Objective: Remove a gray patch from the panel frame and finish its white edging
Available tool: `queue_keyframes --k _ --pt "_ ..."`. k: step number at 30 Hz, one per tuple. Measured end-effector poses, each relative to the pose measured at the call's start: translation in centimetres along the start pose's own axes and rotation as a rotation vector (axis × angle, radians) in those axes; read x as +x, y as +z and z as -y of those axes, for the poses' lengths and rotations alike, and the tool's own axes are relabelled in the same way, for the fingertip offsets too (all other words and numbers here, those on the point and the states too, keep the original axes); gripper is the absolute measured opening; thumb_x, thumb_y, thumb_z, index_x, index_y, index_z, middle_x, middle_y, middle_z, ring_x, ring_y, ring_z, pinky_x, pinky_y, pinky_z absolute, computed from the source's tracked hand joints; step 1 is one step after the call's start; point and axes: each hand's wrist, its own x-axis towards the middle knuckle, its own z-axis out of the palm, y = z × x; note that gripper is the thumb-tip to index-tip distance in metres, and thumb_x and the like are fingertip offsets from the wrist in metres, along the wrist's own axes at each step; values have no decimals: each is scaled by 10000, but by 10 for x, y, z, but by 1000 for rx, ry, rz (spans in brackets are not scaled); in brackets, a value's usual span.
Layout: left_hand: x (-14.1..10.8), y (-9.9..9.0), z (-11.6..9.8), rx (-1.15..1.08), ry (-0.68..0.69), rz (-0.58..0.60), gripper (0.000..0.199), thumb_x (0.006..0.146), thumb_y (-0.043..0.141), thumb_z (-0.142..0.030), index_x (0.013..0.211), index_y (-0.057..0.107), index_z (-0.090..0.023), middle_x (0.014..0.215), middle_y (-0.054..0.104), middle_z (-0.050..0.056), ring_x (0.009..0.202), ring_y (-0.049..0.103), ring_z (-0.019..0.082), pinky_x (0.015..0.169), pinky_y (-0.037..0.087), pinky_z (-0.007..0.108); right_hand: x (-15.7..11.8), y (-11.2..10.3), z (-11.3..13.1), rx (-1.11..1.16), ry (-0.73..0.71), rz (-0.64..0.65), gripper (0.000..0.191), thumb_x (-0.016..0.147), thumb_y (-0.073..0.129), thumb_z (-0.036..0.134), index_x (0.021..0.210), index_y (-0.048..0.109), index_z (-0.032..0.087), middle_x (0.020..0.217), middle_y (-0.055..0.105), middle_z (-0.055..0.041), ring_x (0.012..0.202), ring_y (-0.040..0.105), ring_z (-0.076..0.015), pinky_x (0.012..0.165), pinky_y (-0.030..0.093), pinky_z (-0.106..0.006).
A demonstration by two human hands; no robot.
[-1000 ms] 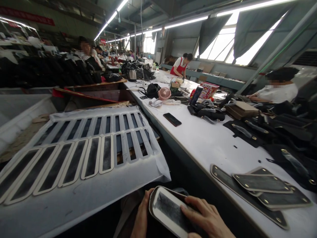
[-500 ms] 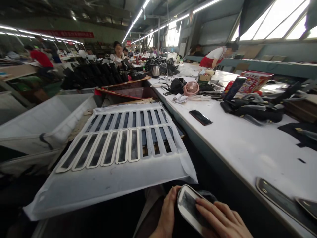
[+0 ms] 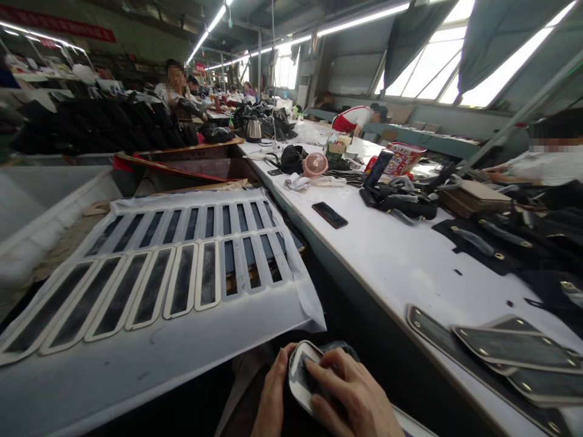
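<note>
Low in the middle of the head view, a rounded panel (image 3: 299, 383) with a white rim and a dark centre is tilted over the lap. Its left edge lies in my left hand (image 3: 272, 391), whose fingers are closed along the side. My right hand (image 3: 353, 394) presses bent fingers onto the dark face and covers much of the panel's right part. Behind it shows a bit of dark, shiny material (image 3: 339, 349). Several similar white-rimmed panels (image 3: 144, 288) lie in a row on a white slotted sheet (image 3: 204, 337) ahead and to the left.
A long white table (image 3: 364, 255) runs along the right. On it are dark panels with metal studs (image 3: 519, 349), a phone (image 3: 330, 215), a pink fan (image 3: 315, 164) and black bag parts (image 3: 483, 237). White bins (image 3: 54, 212) stand left. Co-workers sit or bend farther off.
The view has swung right, bringing more studded panels and another person into sight. My right fingers have gone from lying flatter on the panel to being more bent. Both hands stay on it.
</note>
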Motion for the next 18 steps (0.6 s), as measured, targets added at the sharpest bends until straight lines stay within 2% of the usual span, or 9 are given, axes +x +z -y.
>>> queue_keyframes --k 5,9,12,15,18 --pt "-1 9 -9 -14 18 -13 573 774 550 -729 997 737 -235 1077 744 60 1156 609 322 1060 445 411 2 7 -8 -139 -35 0 399 913 581 364 1311 552 355 1061 682 -15 835 700 -186 702 579 -307" --pt "-4 11 -15 8 28 -20 547 770 553 -728 952 740 -247 1045 746 57 1117 623 316 1031 464 391 5 3 -8 -75 19 42 372 877 627 401 1244 570 404 1067 673 19 864 704 -171 727 564 -301" --pt "-2 6 -9 17 -26 -34 552 772 554 -725 963 735 -239 1081 735 60 1139 608 322 1031 459 396 6 8 -7 -64 60 10 379 819 682 322 1176 585 404 1073 668 35 852 702 -165 708 542 -283" --pt "2 1 -1 -16 -57 -45 564 777 556 -719 1012 728 -235 1147 715 60 1181 578 326 1023 458 390 6 22 -10 -137 1 -24 426 782 704 244 1163 575 386 1082 682 44 799 698 -164 650 514 -272" --pt "6 1 1 -70 -68 25 549 780 556 -715 987 718 -233 1026 732 55 1007 636 294 899 507 373 5 37 -16 -260 -88 -90 478 785 711 254 1226 555 351 1123 696 13 735 696 -166 623 506 -289"
